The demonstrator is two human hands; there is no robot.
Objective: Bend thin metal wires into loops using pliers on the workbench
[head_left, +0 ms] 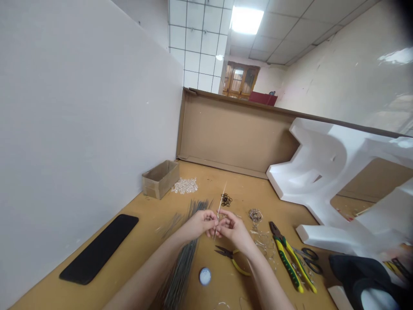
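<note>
Close together over the middle of the table, my left hand point(204, 220) and my right hand point(231, 226) pinch a thin, shiny wire point(221, 199). It stands slanted, its upper end rising past the fingertips. Whether anything small sits on the wire between the fingers, I cannot make out. Under my left forearm lies a long bundle of grey wires point(184, 269). Just beyond the hands is a small heap of black rings point(226, 199). Yellow-handled small pliers point(228, 254) lie partly hidden below my right wrist.
Clear beads point(185, 185) lie by an open cardboard box point(155, 185). A black slab point(100, 249) is at left. Rightward are coiled wire point(255, 216), large pliers point(288, 257), scissors point(310, 255) and white foam point(309, 189). A small round blue-white thing point(204, 276) sits in front.
</note>
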